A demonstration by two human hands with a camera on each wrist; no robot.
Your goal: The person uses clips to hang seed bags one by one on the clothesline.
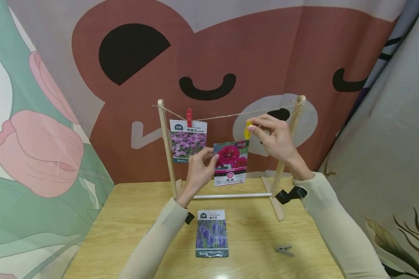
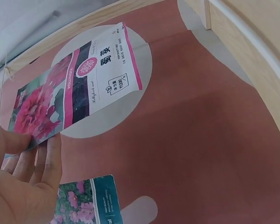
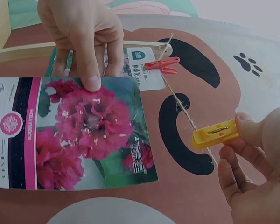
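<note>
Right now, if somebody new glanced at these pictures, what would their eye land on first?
Probably the huge brown cartoon figure spread across the backdrop behind the wooden frame. In front of it, the left grip holds a magenta-flowered packet, and the right grip pinches a yellow clothespin close to its top right corner. Toward the frame's left post, a bright red clothespin stands out above a pink-flowered packet.

The rack (image 1: 168,155) stands at the back of the counter (image 1: 125,224), with string (image 1: 227,116) across its top. Near the string's left end, a first clip (image 1: 189,117) holds one packet (image 1: 188,145). Right of that, the left hand (image 1: 200,167) has a second packet (image 1: 231,164); the right hand (image 1: 276,137) has another clip (image 1: 247,131) by its top corner. In front, a third packet (image 1: 212,236) lies left of a last clip (image 1: 284,250).
</note>
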